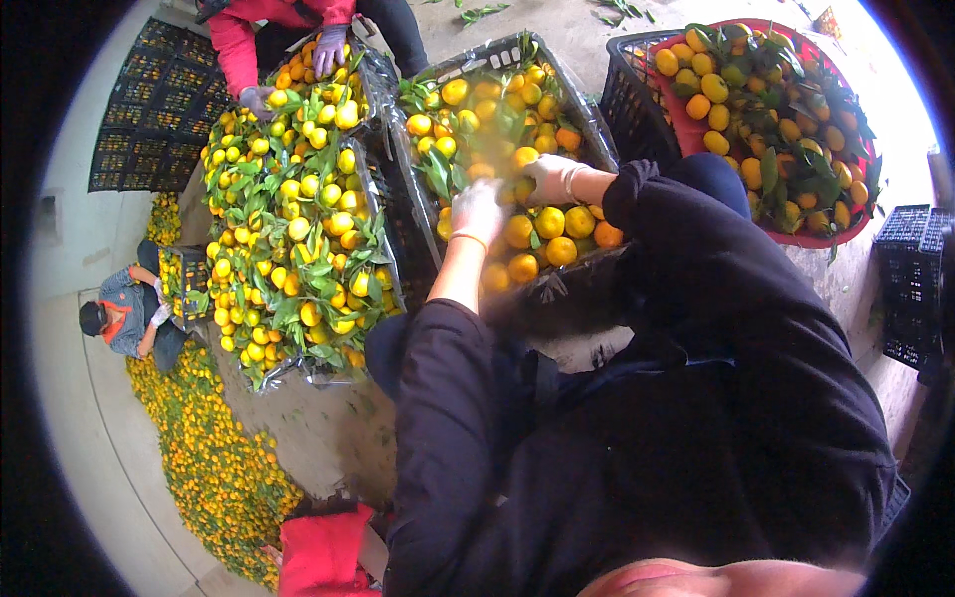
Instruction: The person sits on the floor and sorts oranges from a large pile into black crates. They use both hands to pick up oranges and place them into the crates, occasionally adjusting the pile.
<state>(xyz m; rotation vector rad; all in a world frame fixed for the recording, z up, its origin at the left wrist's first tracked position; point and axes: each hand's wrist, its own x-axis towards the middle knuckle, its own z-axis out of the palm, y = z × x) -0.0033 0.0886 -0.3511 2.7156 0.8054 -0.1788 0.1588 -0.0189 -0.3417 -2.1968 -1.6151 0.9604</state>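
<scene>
A black plastic crate (593, 134) lined with clear film stands before me, filled with orange and yellow mandarins (561, 251) and some green leaves. My left hand (479, 210), in a white glove, reaches down onto the fruit; its fingertips are blurred, and whether it grips one is unclear. Close by on the right, my right hand (553, 179), also white-gloved, has its fingers curled about a mandarin (524, 188) between the two hands. A hazy smear over the crate's middle hides detail there.
Heaped crates of leafy mandarins (298, 227) stand left, where a co-worker's gloved hands (330, 51) touch the fruit. A red basin (850, 233) of mandarins lies right, near stacked black crates (912, 276). Another person (134, 306) sits by a fruit pile (216, 463); a red sleeve (324, 552) shows below.
</scene>
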